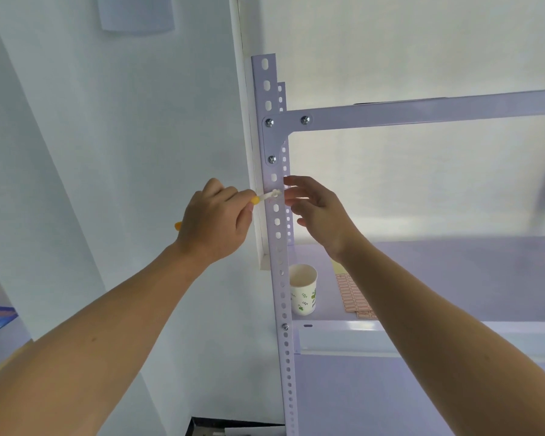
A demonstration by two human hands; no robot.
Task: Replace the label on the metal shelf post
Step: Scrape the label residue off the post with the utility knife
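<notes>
We find the left hand (216,220) grasping a yellow-handled tool (260,199), whose whitish tip touches the front of the perforated metal post (280,278) below the corner bracket (272,143). The right hand (318,212) is released, fingers relaxed, at the post's right edge. Lower right, a paper cup (303,289) and a label sheet (354,297) sit on the shelf (453,278).

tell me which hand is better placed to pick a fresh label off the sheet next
Right. The right hand is open beside the post, with the label sheet on the shelf below its forearm. The left hand grips a yellow-handled tool against the post.
</notes>
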